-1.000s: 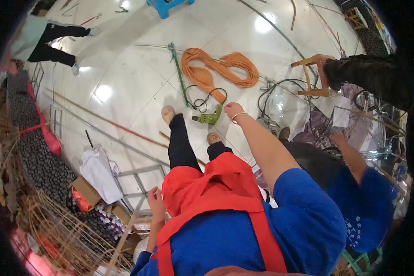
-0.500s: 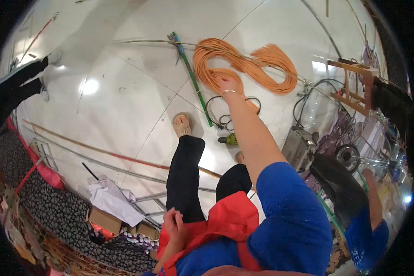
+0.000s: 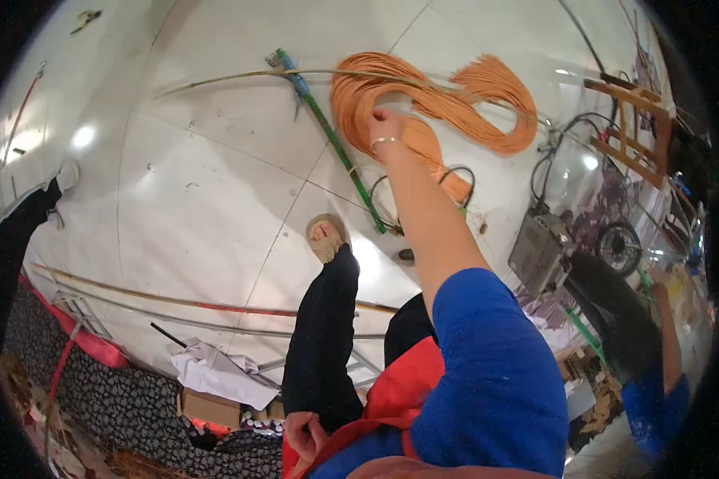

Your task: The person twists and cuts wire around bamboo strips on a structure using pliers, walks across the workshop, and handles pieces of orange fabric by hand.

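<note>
A long bundle of thin orange strands lies in a curving S shape on the floor, several strands thick; I cannot tell the material. My right hand, with a bracelet at the wrist, reaches down to its left loop, fingers closed on the strands. A thin bamboo stick lies across the bundle and over a green pole with blue wrapping at its top. My left hand rests low by my thigh and the red apron, its fingers curled with nothing visible in them.
Black cable loops lie below the bundle. On the right stand a grey metal box and a wooden frame. Long rods cross the floor left of my legs, near white cloth. Another person's leg shows far left.
My right hand has moved slightly up and left along the orange loop. My left hand has dropped lower, its fingers more curled. The whole view has shifted a little.
</note>
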`<state>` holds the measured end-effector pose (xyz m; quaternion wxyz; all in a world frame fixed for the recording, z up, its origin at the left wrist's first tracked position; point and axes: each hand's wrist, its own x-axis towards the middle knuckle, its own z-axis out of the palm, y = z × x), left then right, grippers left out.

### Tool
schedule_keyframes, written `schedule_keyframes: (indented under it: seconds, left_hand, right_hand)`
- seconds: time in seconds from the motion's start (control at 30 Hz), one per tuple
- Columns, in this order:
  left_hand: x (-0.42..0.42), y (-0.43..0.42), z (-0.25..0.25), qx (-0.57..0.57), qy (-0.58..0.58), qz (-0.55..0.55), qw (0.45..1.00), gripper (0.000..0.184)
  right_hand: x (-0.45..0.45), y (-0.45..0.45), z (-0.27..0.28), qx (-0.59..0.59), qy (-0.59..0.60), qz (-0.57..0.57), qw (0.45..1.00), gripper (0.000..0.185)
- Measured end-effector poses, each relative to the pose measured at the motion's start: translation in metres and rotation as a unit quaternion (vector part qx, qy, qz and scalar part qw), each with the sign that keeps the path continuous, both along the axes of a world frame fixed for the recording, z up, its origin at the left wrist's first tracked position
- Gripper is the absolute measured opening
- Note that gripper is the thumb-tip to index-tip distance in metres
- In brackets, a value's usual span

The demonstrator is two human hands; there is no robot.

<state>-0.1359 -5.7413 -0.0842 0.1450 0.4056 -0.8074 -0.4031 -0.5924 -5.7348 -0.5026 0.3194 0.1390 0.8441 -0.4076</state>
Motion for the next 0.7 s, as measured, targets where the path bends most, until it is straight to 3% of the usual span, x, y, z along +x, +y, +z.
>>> schedule_keyframes:
  seconds: [0.03,0.07,0.13,0.23,0.3,0.37,0.43,0.47,0.53,0.6,0.7]
  left_hand:
    - [-0.029,-0.004,0.021,0.147,-0.121,0.071,0.979,0.010]
    - [-0.051,-0.011,0.027,0.155,-0.119,0.047,0.980,0.008]
    - [-0.055,-0.010,0.028,0.211,-0.144,0.051,0.965,0.007]
    - [-0.052,-0.007,0.028,0.281,-0.211,0.027,0.936,0.010]
    - [-0.069,-0.004,0.022,0.342,-0.169,0.073,0.921,0.015]
    - [-0.107,-0.011,-0.002,0.373,-0.142,-0.008,0.917,0.019]
    - [-0.184,-0.019,-0.012,0.521,-0.138,0.061,0.840,0.031]
    - [-0.209,-0.022,-0.033,0.559,-0.130,0.028,0.819,0.037]
    - [-0.274,-0.027,-0.032,0.711,-0.117,0.105,0.685,0.052]
    - [-0.324,-0.023,-0.024,0.782,-0.181,0.105,0.587,0.051]
    - [-0.344,-0.006,-0.004,0.814,-0.103,0.017,0.572,0.046]
  right_hand:
    - [0.011,0.011,0.014,-0.043,-0.016,-0.054,0.997,0.027]
    - [0.022,0.024,0.035,-0.086,-0.030,-0.109,0.990,0.024]
    - [0.029,0.036,0.131,-0.164,-0.044,-0.145,0.975,0.016]
    - [0.043,0.068,0.208,-0.166,-0.018,-0.168,0.972,0.013]
    - [0.055,0.085,0.263,-0.235,-0.054,-0.218,0.946,0.012]
    - [0.057,0.097,0.316,-0.286,-0.089,-0.251,0.921,0.012]
    - [0.058,0.105,0.359,-0.316,-0.134,-0.267,0.900,0.012]
    - [0.066,0.112,0.364,-0.341,-0.113,-0.285,0.889,0.011]
    - [0.073,0.115,0.393,-0.321,-0.125,-0.287,0.894,0.011]
    - [0.073,0.118,0.414,-0.325,-0.125,-0.265,0.899,0.012]
    - [0.082,0.125,0.441,-0.338,-0.118,-0.225,0.906,0.013]
